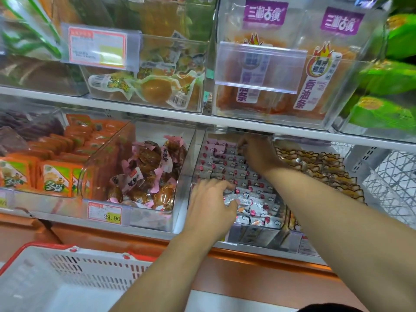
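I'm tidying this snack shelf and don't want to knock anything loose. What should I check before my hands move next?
1. Both hands inside the bin: ok. The left hand is at the front and the right hand is at the back.
2. Back packets lined up: ok. They stand in neat rows.
3. Front packets lined up: not ok. They lie jumbled beside the left hand.
4. Firm grip on a packet: cannot tell for either hand.
5. Basket ready: ok. It sits open-topped at lower left.
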Action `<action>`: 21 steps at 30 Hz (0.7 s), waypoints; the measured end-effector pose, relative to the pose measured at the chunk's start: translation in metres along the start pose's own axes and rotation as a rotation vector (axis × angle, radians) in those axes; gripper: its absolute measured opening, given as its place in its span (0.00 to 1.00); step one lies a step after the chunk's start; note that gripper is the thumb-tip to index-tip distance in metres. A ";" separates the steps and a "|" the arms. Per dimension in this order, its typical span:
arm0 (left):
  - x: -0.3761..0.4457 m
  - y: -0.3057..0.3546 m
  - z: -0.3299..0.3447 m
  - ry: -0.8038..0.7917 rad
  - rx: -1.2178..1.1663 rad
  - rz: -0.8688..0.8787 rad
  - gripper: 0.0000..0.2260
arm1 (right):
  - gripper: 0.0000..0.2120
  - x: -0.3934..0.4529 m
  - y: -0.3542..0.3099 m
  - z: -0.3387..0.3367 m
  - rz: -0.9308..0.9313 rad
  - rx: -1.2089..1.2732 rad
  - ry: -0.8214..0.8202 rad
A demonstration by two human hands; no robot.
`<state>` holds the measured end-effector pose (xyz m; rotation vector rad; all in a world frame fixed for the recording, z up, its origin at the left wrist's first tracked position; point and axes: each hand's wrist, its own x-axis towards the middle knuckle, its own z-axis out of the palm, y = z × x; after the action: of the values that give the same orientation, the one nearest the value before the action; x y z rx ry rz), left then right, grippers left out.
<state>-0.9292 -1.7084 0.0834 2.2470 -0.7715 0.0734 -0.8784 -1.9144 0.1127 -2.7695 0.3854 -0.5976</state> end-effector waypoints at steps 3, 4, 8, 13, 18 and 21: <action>-0.002 -0.003 -0.003 -0.023 -0.045 0.010 0.16 | 0.13 0.003 0.000 0.010 0.002 -0.075 -0.052; -0.002 -0.004 -0.004 -0.028 -0.061 0.015 0.16 | 0.15 0.003 -0.001 0.012 0.007 -0.092 -0.067; -0.003 -0.006 -0.009 -0.036 -0.131 0.009 0.13 | 0.12 0.009 -0.007 0.013 0.036 -0.146 0.051; -0.002 -0.004 -0.016 0.065 -0.324 -0.055 0.06 | 0.09 0.018 -0.015 0.021 0.052 -0.079 -0.117; -0.004 -0.002 -0.017 0.047 -0.326 -0.073 0.05 | 0.07 0.022 -0.014 0.027 0.157 0.077 -0.148; -0.003 0.000 -0.018 0.062 -0.342 -0.081 0.05 | 0.07 0.023 -0.017 0.025 0.276 0.195 -0.004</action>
<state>-0.9281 -1.6946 0.0955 1.9380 -0.6080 -0.0260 -0.8437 -1.9010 0.1048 -2.4741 0.6577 -0.5300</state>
